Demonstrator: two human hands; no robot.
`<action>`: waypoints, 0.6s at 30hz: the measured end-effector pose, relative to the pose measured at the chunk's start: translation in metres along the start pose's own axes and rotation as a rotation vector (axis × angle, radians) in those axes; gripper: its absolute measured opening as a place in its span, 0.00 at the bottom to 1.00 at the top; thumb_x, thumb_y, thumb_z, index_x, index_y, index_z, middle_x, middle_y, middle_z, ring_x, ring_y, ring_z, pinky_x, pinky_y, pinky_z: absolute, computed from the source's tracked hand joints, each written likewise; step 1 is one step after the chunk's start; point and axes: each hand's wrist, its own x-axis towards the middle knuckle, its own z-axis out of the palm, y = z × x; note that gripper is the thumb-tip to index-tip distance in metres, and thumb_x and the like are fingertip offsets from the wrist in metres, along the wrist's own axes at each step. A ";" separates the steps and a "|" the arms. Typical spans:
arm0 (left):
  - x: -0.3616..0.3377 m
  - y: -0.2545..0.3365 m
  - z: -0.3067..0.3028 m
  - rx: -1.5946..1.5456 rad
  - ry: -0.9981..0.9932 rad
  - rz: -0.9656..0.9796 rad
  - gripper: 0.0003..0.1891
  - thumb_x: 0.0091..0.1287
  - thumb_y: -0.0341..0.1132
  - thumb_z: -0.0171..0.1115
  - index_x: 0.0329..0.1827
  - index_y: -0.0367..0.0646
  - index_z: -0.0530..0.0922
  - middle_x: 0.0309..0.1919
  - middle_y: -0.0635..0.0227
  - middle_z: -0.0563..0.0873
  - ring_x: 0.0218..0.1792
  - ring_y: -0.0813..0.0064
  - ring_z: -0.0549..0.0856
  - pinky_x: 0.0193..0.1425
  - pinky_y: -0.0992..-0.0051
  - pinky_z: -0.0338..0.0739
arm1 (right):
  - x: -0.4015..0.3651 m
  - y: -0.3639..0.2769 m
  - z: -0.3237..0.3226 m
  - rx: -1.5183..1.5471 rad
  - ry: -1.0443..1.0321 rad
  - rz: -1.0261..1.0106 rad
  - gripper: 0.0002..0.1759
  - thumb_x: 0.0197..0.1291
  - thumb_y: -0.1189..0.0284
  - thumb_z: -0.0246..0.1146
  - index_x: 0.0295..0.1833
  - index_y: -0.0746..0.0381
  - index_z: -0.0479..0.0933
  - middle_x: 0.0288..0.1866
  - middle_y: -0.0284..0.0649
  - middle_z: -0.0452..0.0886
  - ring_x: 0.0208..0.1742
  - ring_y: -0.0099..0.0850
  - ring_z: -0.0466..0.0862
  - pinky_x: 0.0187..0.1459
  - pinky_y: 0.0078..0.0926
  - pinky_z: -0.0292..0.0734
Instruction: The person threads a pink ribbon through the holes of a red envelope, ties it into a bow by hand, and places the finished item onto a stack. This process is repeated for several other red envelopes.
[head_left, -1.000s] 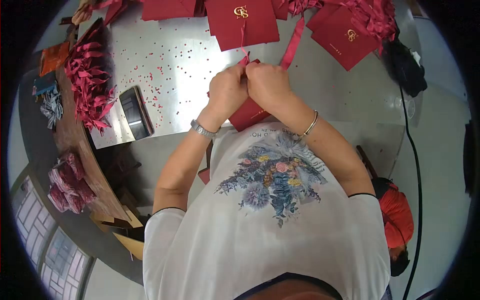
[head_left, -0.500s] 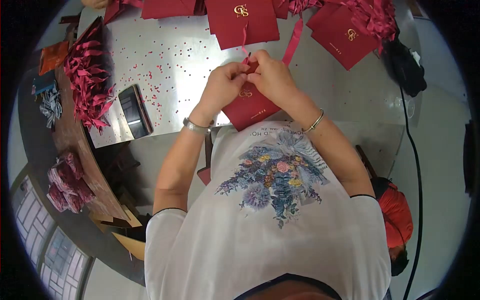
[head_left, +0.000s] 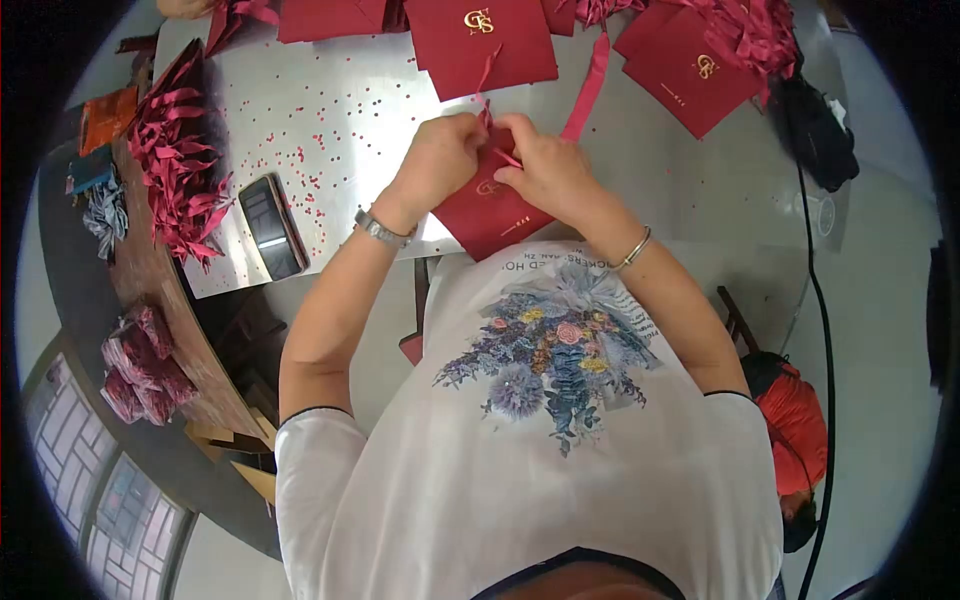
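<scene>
A dark red bag with gold print (head_left: pixel 490 215) lies at the table's front edge, under both hands. My left hand (head_left: pixel 447 155) is closed at the bag's top, its fingers pinching the red ribbon. My right hand (head_left: pixel 545 165) is closed on the ribbon (head_left: pixel 508 158) too, thumb and forefinger together just right of the left hand. One ribbon end (head_left: pixel 487 72) sticks up beyond the fingers. Past the hands lies a larger red bag (head_left: pixel 485 45) with a gold logo, and a wide pink ribbon (head_left: pixel 588 90) runs down beside it.
A phone (head_left: pixel 271 227) lies on the metal table (head_left: pixel 350 70) among scattered red dots. Ribboned bags (head_left: pixel 180 150) are stacked at the left edge, more red bags (head_left: pixel 690 70) at the back right. A black cable (head_left: pixel 822 330) hangs at right; a person in red (head_left: pixel 795 425) is behind it.
My hands have moved slightly apart, the left one turning and drawing left. A length of ribbon now shows between them. The bag has shifted a little left.
</scene>
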 end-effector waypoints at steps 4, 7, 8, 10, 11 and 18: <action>-0.005 -0.004 -0.006 0.102 0.335 -0.234 0.05 0.62 0.28 0.58 0.32 0.36 0.80 0.29 0.49 0.85 0.33 0.49 0.85 0.39 0.61 0.79 | 0.001 0.008 0.006 -0.087 -0.038 0.026 0.35 0.51 0.64 0.69 0.64 0.56 0.63 0.36 0.53 0.83 0.39 0.52 0.84 0.43 0.48 0.78; -0.007 -0.037 -0.019 -0.035 0.488 -0.432 0.10 0.63 0.30 0.59 0.44 0.36 0.82 0.31 0.50 0.86 0.32 0.55 0.86 0.38 0.63 0.79 | 0.003 0.011 0.006 -0.098 -0.046 0.012 0.35 0.51 0.63 0.68 0.64 0.56 0.64 0.37 0.52 0.83 0.40 0.51 0.84 0.44 0.48 0.78; -0.009 -0.038 -0.018 -0.038 0.491 -0.432 0.10 0.63 0.30 0.59 0.44 0.36 0.82 0.31 0.50 0.86 0.32 0.55 0.86 0.38 0.63 0.79 | 0.003 0.011 0.005 -0.102 -0.046 0.011 0.35 0.51 0.63 0.68 0.64 0.56 0.64 0.37 0.52 0.83 0.40 0.51 0.84 0.44 0.48 0.78; -0.013 -0.025 -0.021 0.014 0.530 -0.307 0.12 0.64 0.31 0.58 0.48 0.36 0.80 0.34 0.50 0.86 0.31 0.55 0.86 0.37 0.64 0.79 | 0.003 0.009 0.003 -0.104 -0.046 0.004 0.35 0.51 0.63 0.68 0.65 0.55 0.64 0.38 0.51 0.83 0.41 0.51 0.84 0.45 0.48 0.78; -0.018 -0.011 -0.022 -0.083 0.564 -0.315 0.13 0.64 0.29 0.58 0.51 0.37 0.79 0.37 0.52 0.85 0.33 0.55 0.85 0.39 0.63 0.79 | 0.003 0.009 0.003 -0.107 -0.049 -0.001 0.35 0.51 0.63 0.68 0.65 0.55 0.64 0.38 0.51 0.83 0.41 0.51 0.84 0.45 0.48 0.78; -0.061 -0.016 -0.005 0.170 0.246 -0.059 0.07 0.58 0.26 0.64 0.39 0.39 0.83 0.33 0.60 0.82 0.40 0.57 0.81 0.45 0.64 0.77 | -0.012 0.004 -0.017 -0.142 -0.057 -0.041 0.37 0.54 0.65 0.66 0.70 0.53 0.61 0.40 0.49 0.83 0.41 0.50 0.83 0.45 0.46 0.77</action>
